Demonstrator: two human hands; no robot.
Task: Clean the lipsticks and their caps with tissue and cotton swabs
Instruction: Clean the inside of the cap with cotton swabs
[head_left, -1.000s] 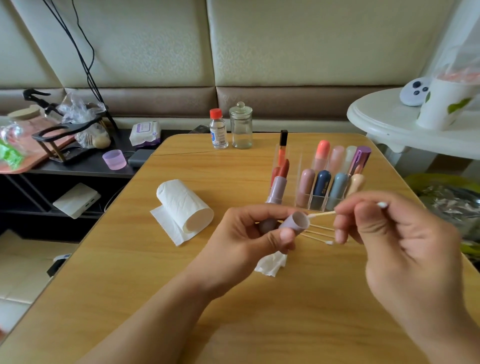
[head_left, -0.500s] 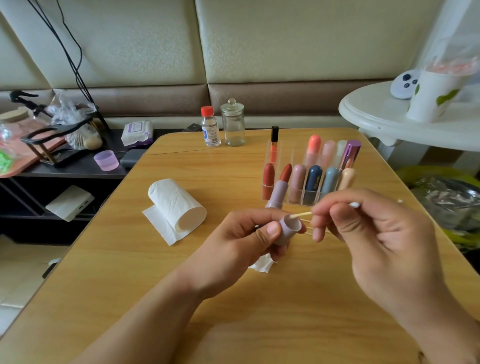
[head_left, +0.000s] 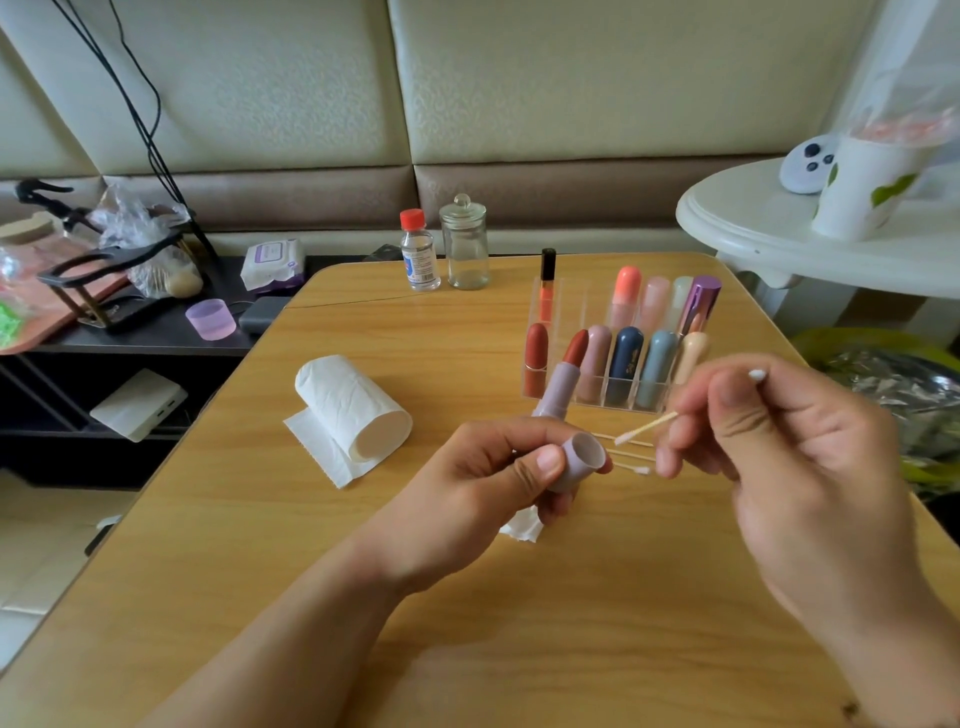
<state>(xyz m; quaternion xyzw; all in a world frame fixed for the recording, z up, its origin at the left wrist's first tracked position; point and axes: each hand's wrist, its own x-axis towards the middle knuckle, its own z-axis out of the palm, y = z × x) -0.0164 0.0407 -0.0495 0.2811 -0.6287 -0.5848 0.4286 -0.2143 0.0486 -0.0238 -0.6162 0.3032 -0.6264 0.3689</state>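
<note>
So the left hand (head_left: 467, 483) grips a lilac cap (head_left: 579, 460), open end facing right, over the near-middle of the table (head_left: 260, 597). Right hand (head_left: 789, 457) pinches a cotton swab (head_left: 647, 428), tip just beside the cap's mouth, probably not touching.

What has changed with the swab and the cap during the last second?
The right hand drew the cotton swab out of the lilac cap; its tip now hangs just outside the opening. The left hand still grips the cap. Nothing was released.
</note>
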